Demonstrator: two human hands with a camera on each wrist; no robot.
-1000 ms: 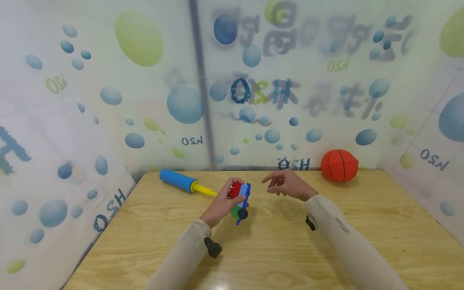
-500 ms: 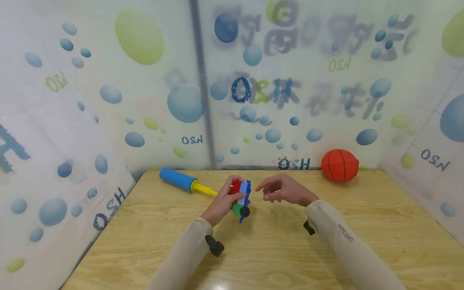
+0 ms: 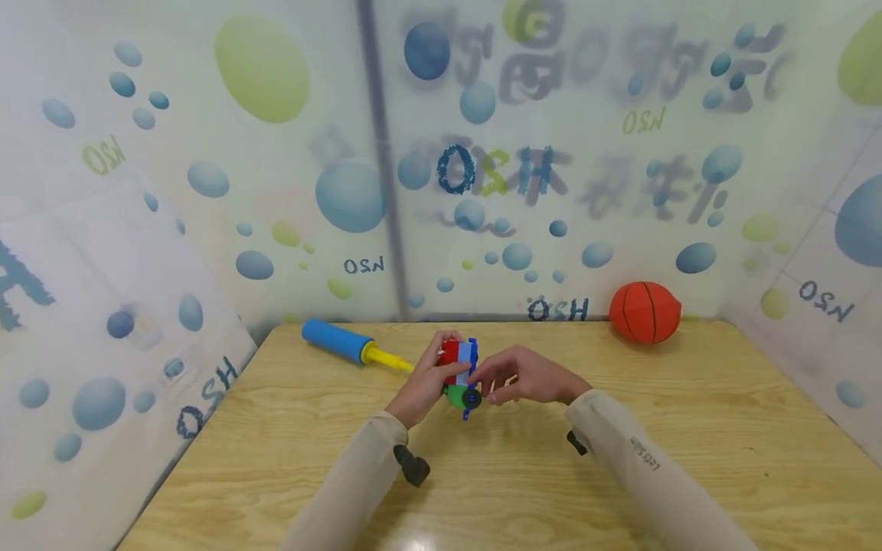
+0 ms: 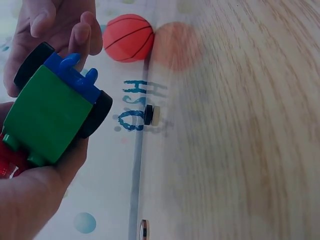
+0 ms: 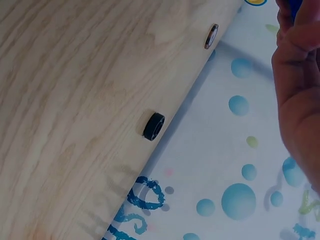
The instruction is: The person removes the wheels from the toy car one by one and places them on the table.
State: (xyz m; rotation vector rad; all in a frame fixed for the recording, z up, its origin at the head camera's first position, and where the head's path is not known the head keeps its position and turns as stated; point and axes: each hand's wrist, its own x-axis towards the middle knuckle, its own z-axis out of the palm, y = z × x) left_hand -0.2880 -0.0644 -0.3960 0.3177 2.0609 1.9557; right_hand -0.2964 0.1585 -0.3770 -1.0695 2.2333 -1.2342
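Observation:
My left hand (image 3: 430, 375) grips a toy block car (image 3: 451, 363), tilted so that its underside faces right. It has red, light blue and green blocks on a blue base with black wheels. In the left wrist view, the green block (image 4: 50, 112) and two wheels face the camera. My right hand (image 3: 527, 375) is beside the underside, its fingers bent and its fingertips at or very near the base. The thumb and fingers stand apart in the left wrist view. Only part of this hand (image 5: 300, 95) shows in the right wrist view, with blue plastic by the fingers.
A loose black wheel (image 5: 153, 126) and a small round disc (image 5: 211, 36) stand near the table's back edge. A blue and yellow pump-like toy (image 3: 338, 342) lies at back left. A red ball (image 3: 645, 312) rests at back right. Printed walls (image 3: 276, 191) enclose the wooden table (image 3: 510, 474).
My right hand has moved left and slightly down, up to the underside of the car. My left hand keeps its grip and has shifted the car slightly right and up.

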